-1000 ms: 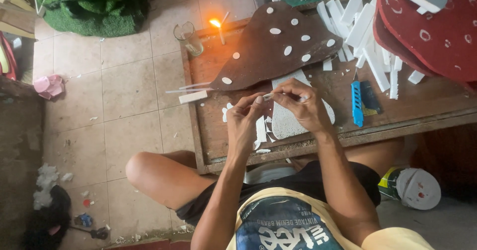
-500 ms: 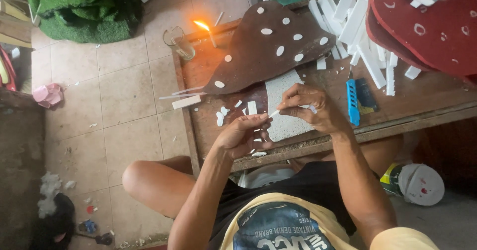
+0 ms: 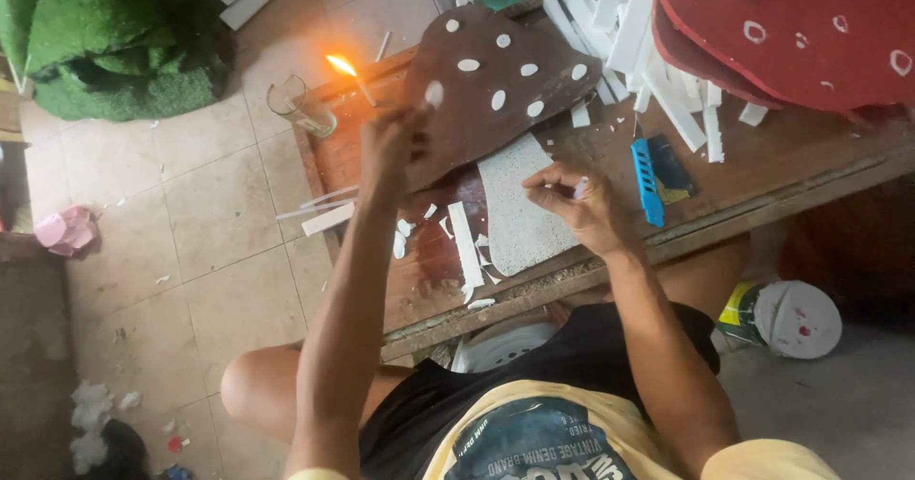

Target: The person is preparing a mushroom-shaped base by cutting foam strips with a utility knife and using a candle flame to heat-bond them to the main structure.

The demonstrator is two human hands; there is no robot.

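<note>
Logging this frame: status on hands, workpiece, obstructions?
Left hand raised toward lit candle, grip unclear. Right hand pinching small white piece over white foam stem. Foam scraps litter table.

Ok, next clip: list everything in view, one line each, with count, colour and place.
mushroom cutout: one, brown cap with white spots, pale stem, lying on the table
table: one, brown wood, in front of the person
candle flame: one, orange, at the table's far left corner
glass: one, clear, on the floor by that corner
foam strips: many, white, piled at the table's far side
red cutouts: stacked, red with white rings, top right
blue tool: one, right of the stem
green mat: folded, top left floor
left hand: raised toward the flame
right hand: pinching a small white piece
</note>
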